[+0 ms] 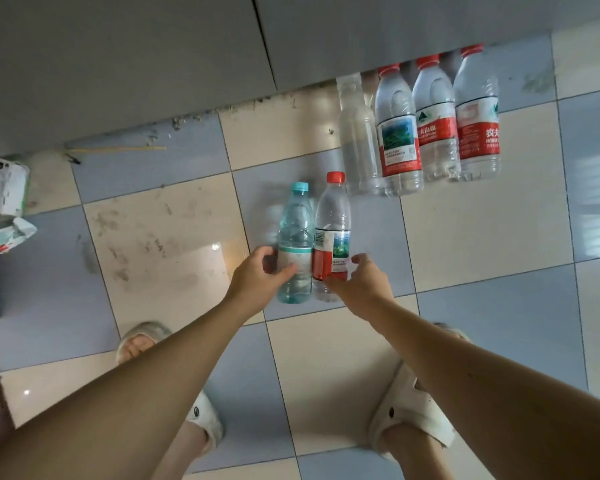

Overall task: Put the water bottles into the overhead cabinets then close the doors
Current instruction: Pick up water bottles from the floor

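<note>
On the tiled floor (pixel 160 237), near to far:
Left hand (pixel 257 275): fingers curled round the teal-capped bottle (pixel 295 244).
Right hand (pixel 361 282): pinches the red-capped bottle (pixel 331 233) beside it.
Beyond: four bottles (pixel 420 126) against the grey cabinet (pixel 153 64).

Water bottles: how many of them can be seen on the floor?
6. Four stand in a row by the cabinet: clear bottle, first red-label bottle, second, third. Two are nearer: teal-cap bottle, red-cap bottle. Others may be hidden.
</note>
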A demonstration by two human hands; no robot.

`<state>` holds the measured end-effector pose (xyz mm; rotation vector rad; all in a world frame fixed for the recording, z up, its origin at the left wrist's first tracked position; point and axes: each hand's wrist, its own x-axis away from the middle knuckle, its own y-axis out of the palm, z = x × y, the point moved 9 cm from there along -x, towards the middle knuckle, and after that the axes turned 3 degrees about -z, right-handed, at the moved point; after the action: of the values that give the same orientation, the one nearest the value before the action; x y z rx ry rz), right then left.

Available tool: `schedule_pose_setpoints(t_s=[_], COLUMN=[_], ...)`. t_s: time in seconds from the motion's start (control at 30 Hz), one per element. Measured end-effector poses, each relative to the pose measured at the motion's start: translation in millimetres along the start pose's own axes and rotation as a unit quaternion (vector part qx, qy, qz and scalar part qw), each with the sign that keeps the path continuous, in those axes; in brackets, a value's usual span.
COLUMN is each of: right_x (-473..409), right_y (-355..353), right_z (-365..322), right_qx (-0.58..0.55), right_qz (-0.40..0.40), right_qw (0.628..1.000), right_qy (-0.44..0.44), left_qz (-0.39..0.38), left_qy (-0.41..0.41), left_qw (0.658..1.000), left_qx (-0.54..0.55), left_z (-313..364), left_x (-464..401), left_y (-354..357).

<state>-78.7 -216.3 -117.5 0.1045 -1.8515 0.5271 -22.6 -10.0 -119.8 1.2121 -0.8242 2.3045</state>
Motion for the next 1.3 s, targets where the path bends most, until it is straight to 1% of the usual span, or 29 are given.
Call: schedule_pose_setpoints(t_s=[0.13,0.2,0.3,0.4,0.5,0.6,0.73,0.9,1.0,1.13,1.23,1.3], right_x=[-14,-26,-42,-53,-57,-44,-9,36,50,46,42,40], right_y=[-21,-27,-27,-22,-20,-25,-41,-66,-72,-65,-59,-57], right_z=[-34,-48,-59,-64,-62,-62,-78,-111,-125,-136,-137,-135], right_qx=[0.008,0.007,0.005,-0.046,-0.110,-0.131,-0.096,-0.046,-0.035,-0.006,0.001,-0.007], right_qz=[0.047,0.050,0.042,0.033,0.019,0.028,0.079,0.164,0.193,0.197,0.197,0.194], right_qw=[0.997,0.996,0.996,0.995,0.991,0.988,0.984,0.959,0.942,0.936,0.933,0.933], right_qy=[-0.055,-0.071,-0.079,-0.084,-0.070,-0.071,-0.130,-0.228,-0.272,-0.292,-0.301,-0.302], left_qz=[0.016,0.035,0.058,0.074,0.068,0.084,0.099,0.140,0.174,0.203,0.184,0.178], left_qy=[0.026,0.045,0.046,0.049,0.052,0.059,0.130,0.217,0.267,0.295,0.295,0.295], left_qw=[0.999,0.997,0.995,0.994,0.996,0.995,0.986,0.966,0.946,0.930,0.930,0.930], left_qx=[-0.035,-0.047,-0.062,-0.062,-0.034,-0.018,-0.022,-0.019,-0.054,-0.078,-0.120,-0.124], left_z=[31,51,64,65,61,61,81,116,129,132,130,129], left_x=[-24,-40,-54,-61,-62,-49,-19,18,32,35,30,29], left_y=[-9,-15,-12,-9,-15,-31,-59,-93,-102,-104,-91,-86])
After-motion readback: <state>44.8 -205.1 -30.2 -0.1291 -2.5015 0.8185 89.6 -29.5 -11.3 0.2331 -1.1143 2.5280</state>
